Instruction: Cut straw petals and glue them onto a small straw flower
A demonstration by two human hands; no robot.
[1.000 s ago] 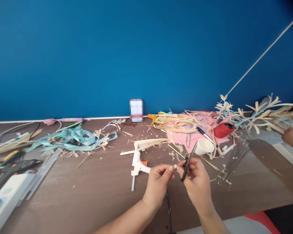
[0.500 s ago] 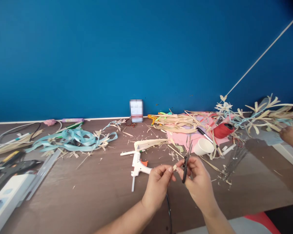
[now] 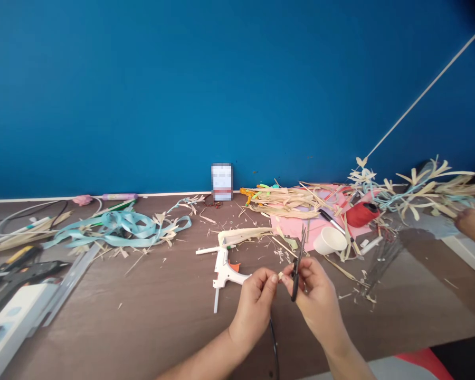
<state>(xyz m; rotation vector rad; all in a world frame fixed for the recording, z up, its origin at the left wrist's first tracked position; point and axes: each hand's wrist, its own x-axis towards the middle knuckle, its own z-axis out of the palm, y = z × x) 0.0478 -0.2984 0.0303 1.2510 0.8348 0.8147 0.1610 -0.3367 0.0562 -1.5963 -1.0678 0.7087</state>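
My left hand (image 3: 257, 295) pinches a small pale strip (image 3: 280, 276), which looks like dried leaf or husk. Black-handled scissors (image 3: 296, 272) are held in my right hand (image 3: 314, 290), blades pointing up, while its fingertips also touch the strip's other end. Just behind my left hand lies a white glue gun (image 3: 222, 268) with an orange trigger, a glue stick poking out of its end. Beyond it is a folded pale strip (image 3: 249, 232). A white paper cup (image 3: 330, 240) lies tipped past my right hand.
Light-blue ribbon (image 3: 119, 227) and a white power strip (image 3: 18, 322) are on the left. Pale strips (image 3: 288, 200), pink paper (image 3: 293, 226) and a red thread spool (image 3: 362, 214) crowd the back right. Another person's hand (image 3: 473, 224) is at the right edge.
Both hands have shifted slightly left, and the scissors have moved a little left and down with my right hand. My fingertips stay together at the small strip.
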